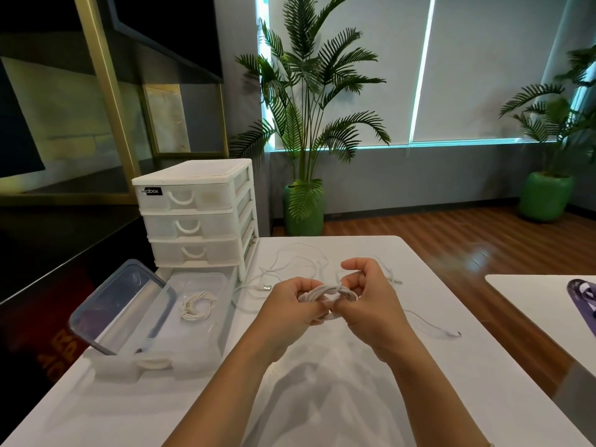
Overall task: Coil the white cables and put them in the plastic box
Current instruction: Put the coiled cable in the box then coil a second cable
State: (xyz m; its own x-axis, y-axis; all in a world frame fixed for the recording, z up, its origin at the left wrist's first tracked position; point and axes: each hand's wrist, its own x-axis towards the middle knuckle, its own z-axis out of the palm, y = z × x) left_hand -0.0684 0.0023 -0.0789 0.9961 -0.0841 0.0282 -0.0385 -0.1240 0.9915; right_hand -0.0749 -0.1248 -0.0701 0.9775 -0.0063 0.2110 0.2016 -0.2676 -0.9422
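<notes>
Over the table's (pixel 322 398) middle, left hand (pixel 290 312) & right hand (pixel 364 304) both had a closed grip on the coiled white cable (pixel 325 293). One coil (pixel 198 309) lay in the plastic box (pixel 193 345) by the left edge. Best to keep loops pinched tight while wrapping the tail, w/o letting them spring.

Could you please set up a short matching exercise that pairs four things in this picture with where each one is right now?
Things:
1. coiled cable
2. half-wound cable
3. loose cables
4. clear lid

Places:
A. leaning on the left rim of the plastic box
B. lying inside the plastic box
C. held between the left hand and right hand
D. spread on the table behind the hands

Pairs: 1-B, 2-C, 3-D, 4-A
</notes>
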